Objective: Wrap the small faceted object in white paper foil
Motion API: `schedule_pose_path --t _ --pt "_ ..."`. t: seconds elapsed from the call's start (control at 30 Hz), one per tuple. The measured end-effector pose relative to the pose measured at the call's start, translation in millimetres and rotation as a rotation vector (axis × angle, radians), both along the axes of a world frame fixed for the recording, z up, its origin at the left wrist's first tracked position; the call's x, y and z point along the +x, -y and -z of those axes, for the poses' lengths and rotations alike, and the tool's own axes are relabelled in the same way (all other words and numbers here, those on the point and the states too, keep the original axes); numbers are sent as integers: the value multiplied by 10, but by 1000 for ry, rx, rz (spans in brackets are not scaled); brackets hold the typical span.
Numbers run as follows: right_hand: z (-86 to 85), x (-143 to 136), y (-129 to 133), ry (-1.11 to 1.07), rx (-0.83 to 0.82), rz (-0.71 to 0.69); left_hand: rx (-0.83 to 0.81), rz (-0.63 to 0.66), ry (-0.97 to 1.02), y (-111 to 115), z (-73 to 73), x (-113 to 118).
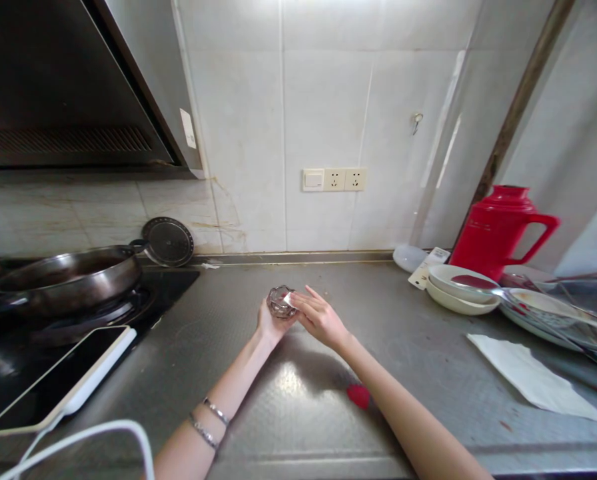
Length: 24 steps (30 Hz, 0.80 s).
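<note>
Nearest us, at five o'clock from the glass bowl (277, 311), a red object (358, 396) shows beside our right arm (392, 393); a paper sheet (536, 377) lies toward four. Our left hand (268, 325) cups the bowl over the counter (203, 333); close against it, our right hand (323, 322) pinches a white tissue (289, 300) at its rim. We judge the wiping under way; how much remains, we can't tell.

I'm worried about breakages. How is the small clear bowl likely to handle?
The small clear bowl looks like glass, so probably stiff and fragile. Small enough for the left hand to cup, it seems light. Its shiny surface may be slippery.
</note>
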State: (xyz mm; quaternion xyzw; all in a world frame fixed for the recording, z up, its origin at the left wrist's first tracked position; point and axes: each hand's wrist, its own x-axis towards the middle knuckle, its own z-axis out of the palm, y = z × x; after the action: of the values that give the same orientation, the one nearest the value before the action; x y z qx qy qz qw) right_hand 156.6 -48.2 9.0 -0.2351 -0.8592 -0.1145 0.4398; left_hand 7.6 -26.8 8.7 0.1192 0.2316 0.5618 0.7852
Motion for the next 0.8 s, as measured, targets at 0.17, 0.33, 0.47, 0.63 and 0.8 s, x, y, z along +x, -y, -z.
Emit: schedule_pose_path --t 0.17,0.33,0.47,0.63,0.8 --pt "66 -6 -69 -124 -74 48 0 -2 -41 62 -7 42" --pt "107 12 -135 -226 -208 63 13 70 -139 124 -10 71" --pt "102 20 -151 -282 -275 82 86 143 -291 160 -25 78" --pt "74 -14 -109 -250 -270 95 107 207 -417 223 -14 156" --pt "35 -63 -50 -180 -155 58 28 140 -453 246 4 218"
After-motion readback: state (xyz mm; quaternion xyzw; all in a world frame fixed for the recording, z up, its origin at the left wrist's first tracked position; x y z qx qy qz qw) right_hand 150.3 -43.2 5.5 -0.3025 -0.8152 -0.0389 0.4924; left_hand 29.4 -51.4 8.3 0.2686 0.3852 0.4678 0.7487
